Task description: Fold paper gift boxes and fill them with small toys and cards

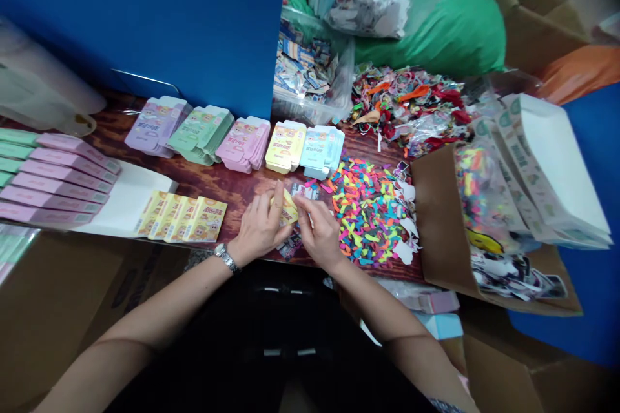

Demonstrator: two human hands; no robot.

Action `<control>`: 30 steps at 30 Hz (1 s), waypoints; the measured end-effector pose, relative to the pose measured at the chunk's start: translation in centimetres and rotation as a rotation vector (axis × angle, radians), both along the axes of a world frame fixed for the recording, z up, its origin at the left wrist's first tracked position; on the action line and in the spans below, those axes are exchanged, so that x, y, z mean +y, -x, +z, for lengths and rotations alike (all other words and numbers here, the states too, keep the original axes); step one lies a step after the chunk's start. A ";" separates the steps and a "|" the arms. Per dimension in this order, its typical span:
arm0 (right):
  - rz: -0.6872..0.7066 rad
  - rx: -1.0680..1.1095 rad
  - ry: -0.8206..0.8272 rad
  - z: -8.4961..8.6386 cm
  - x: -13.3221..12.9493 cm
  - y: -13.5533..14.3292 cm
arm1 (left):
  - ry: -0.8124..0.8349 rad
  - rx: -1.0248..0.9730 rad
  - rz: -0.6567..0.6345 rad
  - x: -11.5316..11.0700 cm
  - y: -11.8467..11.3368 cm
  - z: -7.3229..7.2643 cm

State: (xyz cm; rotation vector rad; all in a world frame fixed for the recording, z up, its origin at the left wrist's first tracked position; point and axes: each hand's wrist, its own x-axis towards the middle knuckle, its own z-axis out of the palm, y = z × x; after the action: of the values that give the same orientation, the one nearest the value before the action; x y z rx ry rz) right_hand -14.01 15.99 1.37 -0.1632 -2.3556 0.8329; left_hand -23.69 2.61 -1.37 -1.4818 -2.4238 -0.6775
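Between my two hands, above the front part of the table, is a small yellow printed box. My left hand, with a watch at the wrist, grips its left side. The fingers of my right hand are closed at its right edge, partly hiding it. Dark printed cards lie below the hands. To the left, several finished-looking yellow boxes overlap in a row. Behind my hands sits a stack of flat yellow cartons, with a light blue stack beside it.
Pink, green and purple carton stacks line the back. Colourful small rubbery pieces are heaped at right, against an open cardboard box. Long pink boxes fill the left. A blue panel stands behind.
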 end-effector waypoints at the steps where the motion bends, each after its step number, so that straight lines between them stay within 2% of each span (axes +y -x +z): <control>1: 0.026 -0.003 -0.011 -0.1 0.0 0.1 | 0.001 -0.007 -0.008 -0.1 -0.1 0.1; 6: 0.085 0.049 -0.175 -1.5 -1.1 0.5 | -0.024 -0.147 -0.041 -0.5 -0.5 0.1; 9: 0.093 0.071 -0.181 -2.3 -1.7 0.8 | -0.006 -0.182 -0.026 -0.8 -0.5 -0.1; 11: 0.162 -0.024 -0.073 -2.2 -1.4 1.1 | 0.012 -0.203 -0.004 -1.2 -0.4 -0.1; 13: 0.231 -0.158 0.115 -1.8 -0.6 1.4 | 0.008 -0.232 0.020 -1.6 -0.2 0.0; 15: 0.233 -0.221 0.264 -1.4 0.1 1.6 | -0.019 -0.248 0.050 -1.8 0.1 0.1; 16: 0.226 -0.215 0.280 -1.3 0.2 1.6 | -0.034 -0.252 0.065 -1.9 0.2 0.2; 18: 0.230 -0.161 0.194 -1.4 0.1 1.6 | -0.044 -0.264 0.093 -2.0 0.3 0.2; 20: 0.292 -0.125 0.072 -1.6 -0.2 1.6 | -0.034 -0.269 0.113 -2.2 0.5 0.2; 23: 0.372 -0.162 0.003 -1.3 0.7 3.0 | 0.058 -0.178 0.154 -3.1 0.7 0.5; 25: 0.351 -0.212 -0.079 -0.5 2.7 5.3 | 0.172 -0.071 0.179 -4.2 0.9 1.0; 27: 0.241 -0.300 -0.220 0.4 5.4 8.5 | 0.277 0.022 0.206 -5.4 1.1 1.6; 30: 0.149 -0.600 -0.415 1.3 9.3 13.6 | 0.383 0.082 0.266 -6.8 1.3 2.0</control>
State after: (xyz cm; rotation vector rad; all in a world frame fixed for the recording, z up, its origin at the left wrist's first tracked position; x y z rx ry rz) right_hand -27.62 25.34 2.65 -0.0680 -3.0798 0.3657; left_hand -25.02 -4.24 0.67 -1.2351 -2.7214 -0.0979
